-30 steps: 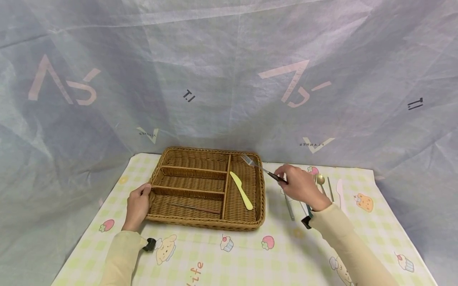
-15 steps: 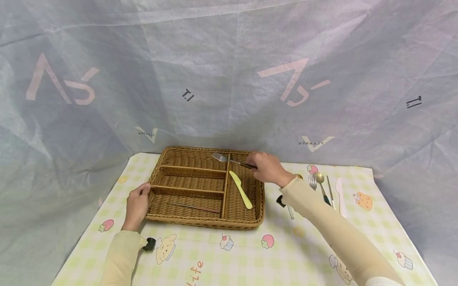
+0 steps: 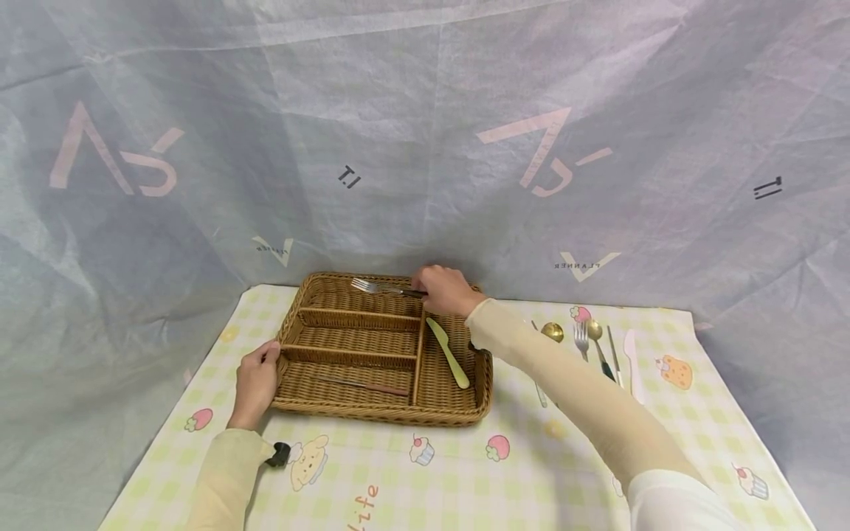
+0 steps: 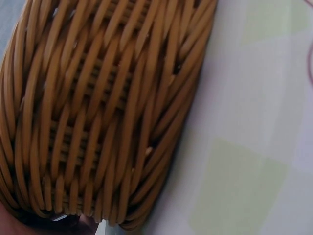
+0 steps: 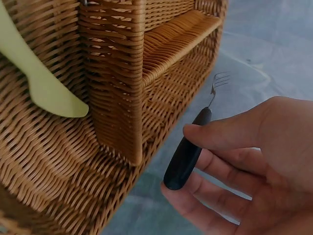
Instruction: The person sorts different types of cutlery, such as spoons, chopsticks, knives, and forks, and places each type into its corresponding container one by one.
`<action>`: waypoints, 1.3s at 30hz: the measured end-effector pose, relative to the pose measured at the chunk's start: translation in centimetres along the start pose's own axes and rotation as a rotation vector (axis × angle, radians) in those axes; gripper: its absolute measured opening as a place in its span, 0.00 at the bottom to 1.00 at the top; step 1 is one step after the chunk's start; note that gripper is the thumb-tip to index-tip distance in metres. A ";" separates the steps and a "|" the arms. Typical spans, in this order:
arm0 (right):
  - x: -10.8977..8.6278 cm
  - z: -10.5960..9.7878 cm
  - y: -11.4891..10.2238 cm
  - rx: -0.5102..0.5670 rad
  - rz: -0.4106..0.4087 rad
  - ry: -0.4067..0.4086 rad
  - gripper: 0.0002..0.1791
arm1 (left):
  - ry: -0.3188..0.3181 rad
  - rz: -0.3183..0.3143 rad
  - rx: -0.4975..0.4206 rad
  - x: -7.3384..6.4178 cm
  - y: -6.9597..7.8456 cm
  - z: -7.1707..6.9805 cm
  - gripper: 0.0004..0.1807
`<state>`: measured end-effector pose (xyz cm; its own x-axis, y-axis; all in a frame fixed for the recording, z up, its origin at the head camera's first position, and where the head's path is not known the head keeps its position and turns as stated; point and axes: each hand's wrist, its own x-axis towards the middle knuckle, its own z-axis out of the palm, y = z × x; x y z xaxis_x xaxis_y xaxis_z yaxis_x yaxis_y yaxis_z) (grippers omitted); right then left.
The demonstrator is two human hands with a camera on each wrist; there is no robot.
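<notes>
We see the cloth-covered counter point(image 3: 498, 490) with a wicker tray point(image 3: 372, 417) set by its back edge, left of the middle; towards the counter's right edge lie loose pieces, among them a white knife point(image 3: 631, 365), a silver fork point(image 3: 581, 338) and a gold spoon point(image 3: 553, 332). The left hand point(image 3: 256, 380) grips the tray's left rim, its thumb over the top. The right hand point(image 3: 448, 289) pinches the dark handle of a second fork point(image 3: 367, 286) between thumb and fingers, which are closed on it. Since half a second ago this hand has moved left, carrying the fork from across the divider to above the tray's back compartment. We judge the fork now lined up with that compartment but not laid down. Within the tray, we note a yellow knife point(image 3: 448, 355) in the right compartment and a brown-handled piece point(image 3: 385, 389) in the front one.
</notes>
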<state>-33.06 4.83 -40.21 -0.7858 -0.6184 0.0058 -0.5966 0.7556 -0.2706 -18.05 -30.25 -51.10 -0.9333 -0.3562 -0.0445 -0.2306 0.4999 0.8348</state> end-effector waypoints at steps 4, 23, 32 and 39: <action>1.8 0.6 -0.5 0.006 -0.003 -0.015 0.19 | -0.013 -0.011 -0.004 0.0 0.0 0.0 0.33; 8.2 3.7 -2.9 -0.070 -0.042 -0.179 0.28 | -0.016 -0.021 -0.014 0.0 -0.5 0.2 0.33; 9.4 4.9 -3.3 -0.090 -0.009 -0.229 0.30 | 0.010 -0.017 -0.017 0.1 -0.3 0.1 0.31; 9.8 5.6 -2.9 -0.102 0.026 -0.260 0.29 | 0.017 -0.007 -0.011 0.2 -0.2 0.1 0.32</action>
<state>-38.12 -4.64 -44.80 -0.7406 -0.6233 -0.2510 -0.6004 0.7816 -0.1690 -18.19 -30.32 -51.30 -0.9267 -0.3735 -0.0412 -0.2341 0.4881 0.8408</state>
